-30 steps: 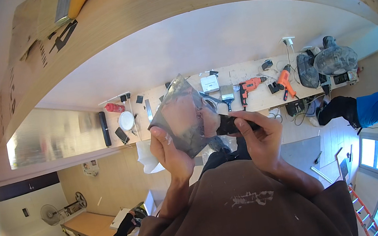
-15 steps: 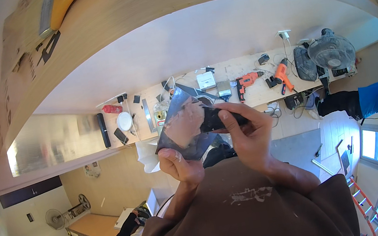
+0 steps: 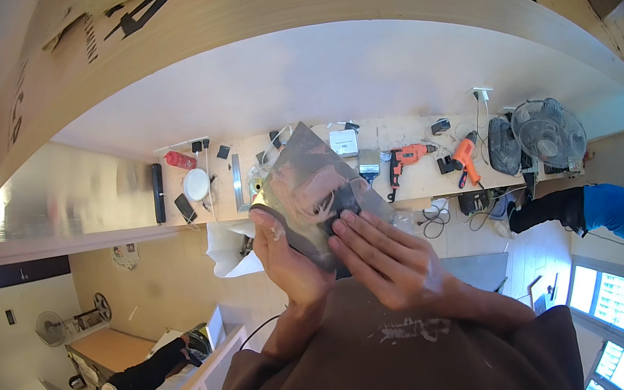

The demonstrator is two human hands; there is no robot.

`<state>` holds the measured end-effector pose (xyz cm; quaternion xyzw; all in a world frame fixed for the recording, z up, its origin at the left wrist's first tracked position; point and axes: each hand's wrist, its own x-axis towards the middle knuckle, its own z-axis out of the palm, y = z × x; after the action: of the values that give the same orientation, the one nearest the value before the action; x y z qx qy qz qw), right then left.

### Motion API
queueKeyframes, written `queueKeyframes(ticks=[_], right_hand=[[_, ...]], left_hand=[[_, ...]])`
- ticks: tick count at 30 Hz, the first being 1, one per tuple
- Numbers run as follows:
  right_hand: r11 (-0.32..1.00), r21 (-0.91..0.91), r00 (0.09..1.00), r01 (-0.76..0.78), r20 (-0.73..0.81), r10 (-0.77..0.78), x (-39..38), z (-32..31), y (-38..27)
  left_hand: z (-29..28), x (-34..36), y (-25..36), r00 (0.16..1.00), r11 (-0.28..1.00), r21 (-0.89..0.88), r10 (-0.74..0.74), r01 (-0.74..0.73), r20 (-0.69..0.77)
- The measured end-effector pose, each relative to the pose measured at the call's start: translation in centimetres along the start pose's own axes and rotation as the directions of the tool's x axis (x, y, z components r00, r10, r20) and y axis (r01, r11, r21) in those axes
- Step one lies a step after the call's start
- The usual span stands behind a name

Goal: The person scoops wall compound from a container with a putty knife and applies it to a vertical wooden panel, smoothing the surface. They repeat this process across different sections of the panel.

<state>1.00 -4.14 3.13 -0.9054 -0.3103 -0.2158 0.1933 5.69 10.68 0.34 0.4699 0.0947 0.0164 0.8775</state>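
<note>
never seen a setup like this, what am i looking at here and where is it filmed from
There's no machine: these are a person's two bare hands. The camera is worn on the head and looks down through a fisheye lens, so straight edges look bent. The brown shirt at the bottom is the wearer's.

The left hand holds a thin grey plate smeared with pinkish paste. The fingers of the right hand lie over a black piece against it; their exact grip is hidden.

Beyond, a workbench holds an orange drill, an orange gun-shaped tool, a wide brush, a white box and a fan. Two other people appear at the sides.
</note>
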Motion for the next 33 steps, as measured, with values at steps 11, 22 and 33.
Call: queueKeyframes(ticks=[11, 22, 33], right_hand=[[0.323, 0.826, 0.674, -0.463, 0.091, 0.733, -2.3, -3.6, 0.7], [-0.559, 0.828, 0.66, 0.048, 0.393, 0.64, -1.7, -0.7, 3.1], [0.681, 0.723, 0.932, 0.12, -0.318, 0.172, 1.9, -9.3, 7.1]], left_hand=[[-3.5, 3.0, 1.1, 0.973, 0.972, -0.124, -0.182, 0.2, 0.141], [-1.3, 3.4, -0.2, 0.588, 0.501, -0.387, -0.341, 0.774, 0.734], [1.3, 1.8, -0.8, 0.85, 0.841, -0.201, -0.437, 0.501, 0.293]])
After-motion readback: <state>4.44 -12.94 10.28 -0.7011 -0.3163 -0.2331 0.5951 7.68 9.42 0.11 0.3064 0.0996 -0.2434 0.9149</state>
